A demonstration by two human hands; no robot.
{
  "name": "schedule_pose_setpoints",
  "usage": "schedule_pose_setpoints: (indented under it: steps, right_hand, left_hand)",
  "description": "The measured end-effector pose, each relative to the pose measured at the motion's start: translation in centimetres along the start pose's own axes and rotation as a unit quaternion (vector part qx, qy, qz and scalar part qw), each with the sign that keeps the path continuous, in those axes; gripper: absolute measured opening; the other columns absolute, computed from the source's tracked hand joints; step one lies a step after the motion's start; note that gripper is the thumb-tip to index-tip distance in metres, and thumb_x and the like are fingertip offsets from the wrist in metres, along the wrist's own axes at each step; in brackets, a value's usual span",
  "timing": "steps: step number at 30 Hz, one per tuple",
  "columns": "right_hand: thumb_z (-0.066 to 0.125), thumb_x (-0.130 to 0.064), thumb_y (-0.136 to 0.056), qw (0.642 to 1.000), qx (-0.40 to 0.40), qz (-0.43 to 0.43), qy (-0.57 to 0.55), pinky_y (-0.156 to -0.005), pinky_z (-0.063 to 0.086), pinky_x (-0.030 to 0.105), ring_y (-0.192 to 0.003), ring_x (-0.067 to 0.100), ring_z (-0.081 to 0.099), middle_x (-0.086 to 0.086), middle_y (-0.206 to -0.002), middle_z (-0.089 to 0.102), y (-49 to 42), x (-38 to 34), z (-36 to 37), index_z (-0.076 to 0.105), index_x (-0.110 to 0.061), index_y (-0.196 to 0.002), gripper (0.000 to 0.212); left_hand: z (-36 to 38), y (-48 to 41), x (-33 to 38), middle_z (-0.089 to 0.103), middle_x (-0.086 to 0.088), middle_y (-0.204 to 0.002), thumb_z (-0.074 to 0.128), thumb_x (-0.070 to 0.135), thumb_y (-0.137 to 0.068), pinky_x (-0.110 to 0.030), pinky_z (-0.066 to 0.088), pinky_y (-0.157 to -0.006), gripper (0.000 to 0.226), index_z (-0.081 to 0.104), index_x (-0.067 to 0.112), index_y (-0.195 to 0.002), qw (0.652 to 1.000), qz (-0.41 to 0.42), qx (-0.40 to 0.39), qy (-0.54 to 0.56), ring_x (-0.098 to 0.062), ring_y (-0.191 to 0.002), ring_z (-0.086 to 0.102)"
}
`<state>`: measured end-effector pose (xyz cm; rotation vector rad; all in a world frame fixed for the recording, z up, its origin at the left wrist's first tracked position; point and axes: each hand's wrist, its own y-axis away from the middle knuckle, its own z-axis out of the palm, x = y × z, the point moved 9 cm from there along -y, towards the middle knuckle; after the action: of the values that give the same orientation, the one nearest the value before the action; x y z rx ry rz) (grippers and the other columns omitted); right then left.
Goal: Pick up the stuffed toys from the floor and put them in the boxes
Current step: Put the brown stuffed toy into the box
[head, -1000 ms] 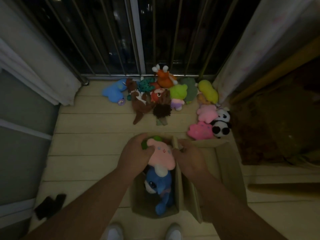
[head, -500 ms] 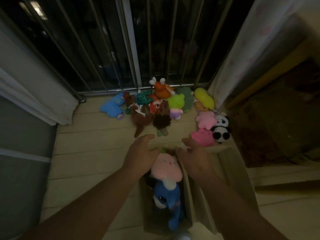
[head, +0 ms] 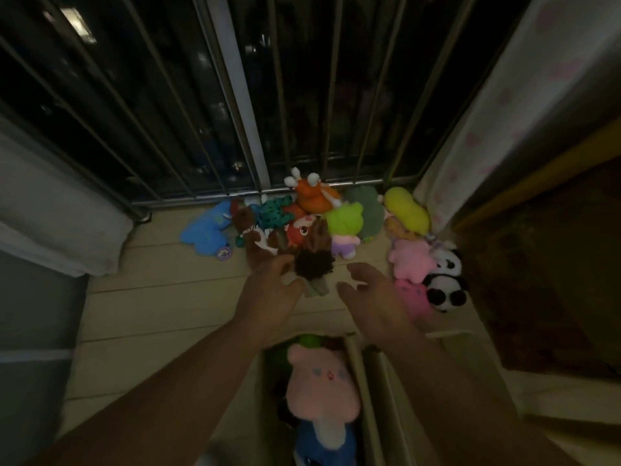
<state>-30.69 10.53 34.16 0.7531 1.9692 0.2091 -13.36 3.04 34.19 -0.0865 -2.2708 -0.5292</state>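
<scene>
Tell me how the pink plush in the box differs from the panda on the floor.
The pink plush is pale pink with a small stitched face, while the panda is black and white. The pink plush is already in the box, resting on a blue toy, whereas the panda lies on the floor. The pink plush looks bigger than the panda, though it is nearer the camera. Both are stuffed toys.
</scene>
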Motion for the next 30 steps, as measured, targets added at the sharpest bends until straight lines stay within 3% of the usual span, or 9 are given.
schedule_pose_setpoints:
  steps: [3,8,12,15,18,23,26,28,30]
  right_hand:
    - [0.065,-0.025,-0.087,1.0,-0.008,-0.002,-0.009,-0.097,0.047,0.039,-0.11,0.026,0.061,0.004,-0.124,0.063,-3.8,-0.7,2.8,0.058,-0.017,-0.127,0.041]
    - [0.064,-0.024,-0.09,0.999,-0.033,0.002,-0.01,-0.092,0.038,0.019,-0.116,0.02,0.057,0.001,-0.124,0.062,-11.2,0.0,10.5,0.057,-0.015,-0.129,0.041]
    - [0.063,-0.023,-0.089,0.998,-0.057,-0.001,0.006,-0.083,0.04,0.017,-0.106,0.015,0.06,-0.006,-0.112,0.063,-18.8,2.0,18.4,0.064,-0.019,-0.117,0.029]
    - [0.06,-0.027,-0.089,0.997,-0.068,0.024,0.032,-0.081,0.048,0.025,-0.097,0.014,0.061,-0.006,-0.109,0.065,-24.6,4.6,23.8,0.065,-0.027,-0.112,0.024]
    - [0.056,-0.021,-0.091,0.995,-0.076,0.016,0.061,-0.086,0.047,0.03,-0.1,0.018,0.06,0.001,-0.107,0.064,-29.4,6.8,28.3,0.063,-0.016,-0.114,0.025]
    - [0.057,-0.022,-0.091,0.993,-0.099,0.027,0.061,-0.093,0.041,0.026,-0.114,0.014,0.056,-0.005,-0.122,0.059,-35.3,10.0,34.2,0.053,-0.021,-0.13,0.039]
    - [0.061,-0.024,-0.086,0.993,-0.114,0.029,0.011,-0.103,0.038,0.019,-0.121,0.007,0.047,-0.017,-0.131,0.049,-37.5,10.8,36.7,0.038,-0.035,-0.14,0.059]
    - [0.064,-0.02,-0.087,0.992,-0.12,0.03,-0.007,-0.08,0.029,-0.008,-0.112,0.0,0.037,-0.018,-0.121,0.04,-38.4,11.0,37.7,0.03,-0.03,-0.144,0.067]
    - [0.066,-0.013,-0.086,0.991,-0.121,0.041,-0.043,-0.062,0.028,-0.012,-0.108,0.0,0.038,-0.014,-0.117,0.039,-39.1,11.4,38.1,0.028,-0.025,-0.145,0.071]
  left_hand:
    - [-0.2,-3.8,-1.6,0.059,0.001,-0.118,0.066,0.026,-0.085,-0.022,0.04,-0.078,0.04,0.057,0.023,-0.124,1.0,0.01,-0.014,-0.013,-0.016,-0.105,0.057]
    - [-0.7,-12.1,-7.3,0.054,0.014,-0.087,0.064,0.015,-0.085,-0.007,0.034,-0.061,0.016,0.06,0.025,-0.096,1.0,-0.002,-0.01,-0.008,0.001,-0.076,0.051]
    - [-0.1,-20.1,-14.4,0.045,0.018,-0.079,0.06,0.013,-0.09,-0.003,0.036,-0.054,0.013,0.059,0.02,-0.101,0.999,-0.027,-0.023,-0.004,0.009,-0.063,0.041]
    - [1.3,-26.5,-19.7,0.059,0.003,-0.101,0.062,0.014,-0.088,-0.02,0.039,-0.066,0.021,0.059,0.018,-0.108,0.999,-0.027,-0.036,-0.021,-0.005,-0.08,0.048]
    - [3.4,-31.5,-24.4,0.054,0.006,-0.106,0.063,0.012,-0.087,-0.022,0.037,-0.079,0.035,0.058,0.014,-0.121,0.998,-0.036,-0.049,-0.035,-0.011,-0.098,0.051]
    - [7.2,-36.2,-30.8,0.049,-0.001,-0.136,0.067,0.016,-0.081,-0.041,0.046,-0.101,0.068,0.039,0.031,-0.141,0.999,-0.034,-0.03,0.024,-0.016,-0.121,0.049]
    - [10.0,-37.1,-32.7,0.039,0.004,-0.145,0.061,0.017,-0.088,-0.031,0.043,-0.099,0.074,0.022,0.039,-0.148,0.997,-0.04,-0.062,0.036,-0.014,-0.125,0.045]
    - [11.3,-37.6,-33.6,0.037,-0.004,-0.15,0.058,0.019,-0.091,-0.036,0.044,-0.102,0.075,0.016,0.044,-0.148,0.996,-0.036,-0.069,0.052,-0.022,-0.131,0.044]
    - [11.7,-37.9,-34.1,0.035,-0.006,-0.151,0.057,0.016,-0.091,-0.037,0.043,-0.104,0.074,0.017,0.043,-0.148,0.995,-0.033,-0.064,0.064,-0.022,-0.134,0.042]
